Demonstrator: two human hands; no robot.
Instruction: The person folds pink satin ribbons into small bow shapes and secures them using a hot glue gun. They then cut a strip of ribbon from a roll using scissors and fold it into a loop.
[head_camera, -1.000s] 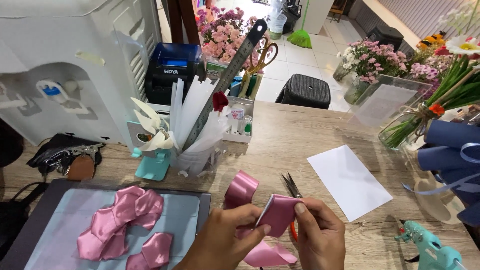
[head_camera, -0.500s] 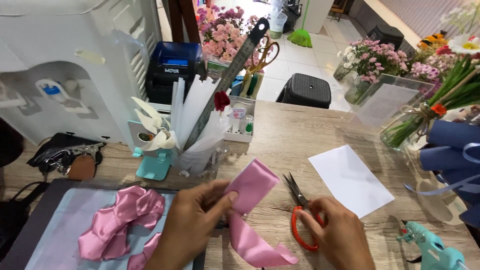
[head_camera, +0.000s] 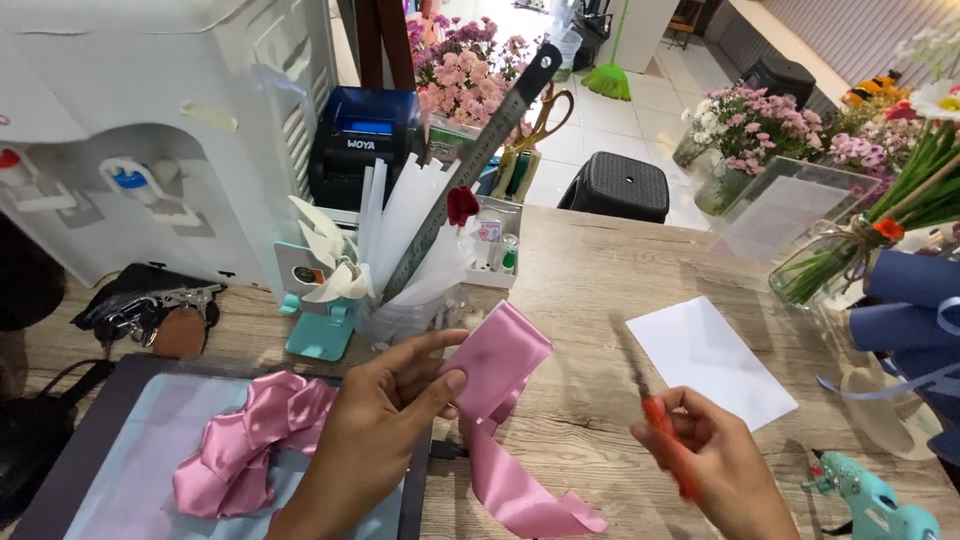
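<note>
Pink satin ribbon (head_camera: 497, 362) sits pinched in your left hand (head_camera: 385, 415) above the wooden table (head_camera: 600, 270), your right hand (head_camera: 715, 465) gripping orange-handled scissors (head_camera: 662, 430), looped ribbon pieces (head_camera: 250, 440) already finished, this length apparently uncut.

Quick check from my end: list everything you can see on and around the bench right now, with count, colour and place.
satin ribbon: 1 length, pink, held up at centre, tail trailing on the bench
ribbon loops: 1 cluster, pink, on the grey mat, lower left
mat: 1, grey with dark rim, lower left
scissors: 1, red-orange handles, in the right hand
white card: 1, white, right of centre
glue gun: 1, teal, lower right corner
metal ruler: 1, steel, upright in the clear holder
phone stand: 1, teal, left of the holder
keys: 1 bunch, dark, far left
wrapping rolls: several, navy, right edge
left hand: pinching the ribbon
right hand: gripping the scissors
</note>
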